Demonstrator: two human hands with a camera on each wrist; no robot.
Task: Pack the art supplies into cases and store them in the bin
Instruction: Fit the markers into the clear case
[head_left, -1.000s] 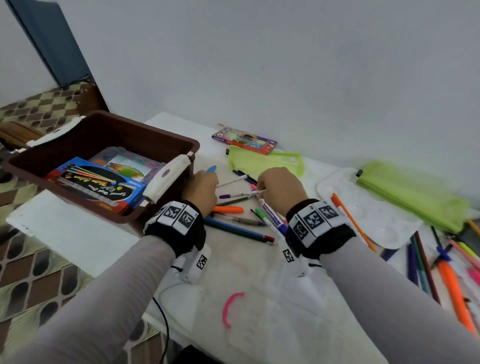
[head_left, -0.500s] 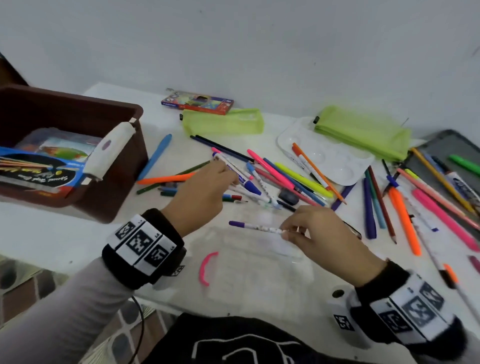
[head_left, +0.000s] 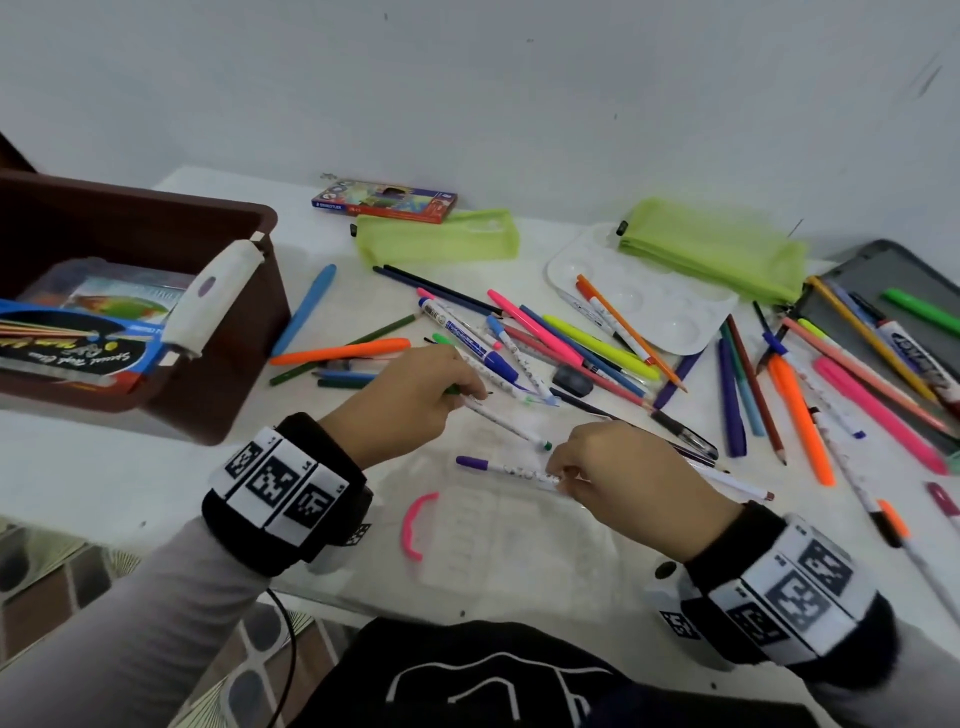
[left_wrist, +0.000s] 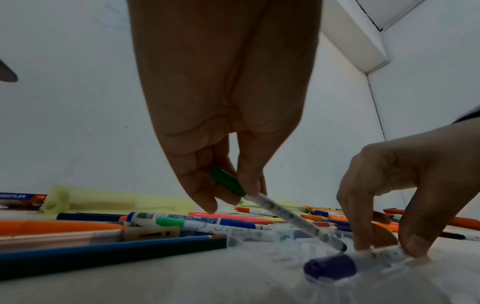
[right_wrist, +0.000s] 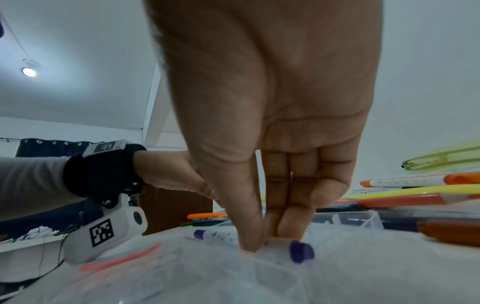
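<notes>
Pens going into the clear plastic compartment case with pink handle (head_left: 498, 525), which lies flat on the white worktop (head_left: 104, 467) right in front of the person. Change since half a second ago: right hand (head_left: 639, 478) was carrying the purple-capped white patterned pen (head_left: 506, 470) above the case, now it has it down on the case, fingers (right_wrist: 249, 232) pinching the barrel and pressing toward a slot. Left hand (head_left: 410, 395) was reaching into the loose pile, now it pinches a green-capped white patterned pen (head_left: 506, 422) by the cap end, tip angled down toward the case. My read: first pen nearly seated, second queued; most of the job remains, pile of markers and pencils is untouched. Brown plastic bin (head_left: 156, 218) sits at the left on the worktop, already holding a blue brush pack (head_left: 72, 348); two lime-green mesh pouches lie at the back. Views: head view gives the layout but hides both sets of fingertips behind knuckles. Left wrist view shows the green cap (left_wrist: 227, 182) held between thumb and fingers. Right wrist view shows the purple pen lying across the case ribs; whether it is seated in a slot, cannot tell.
</notes>
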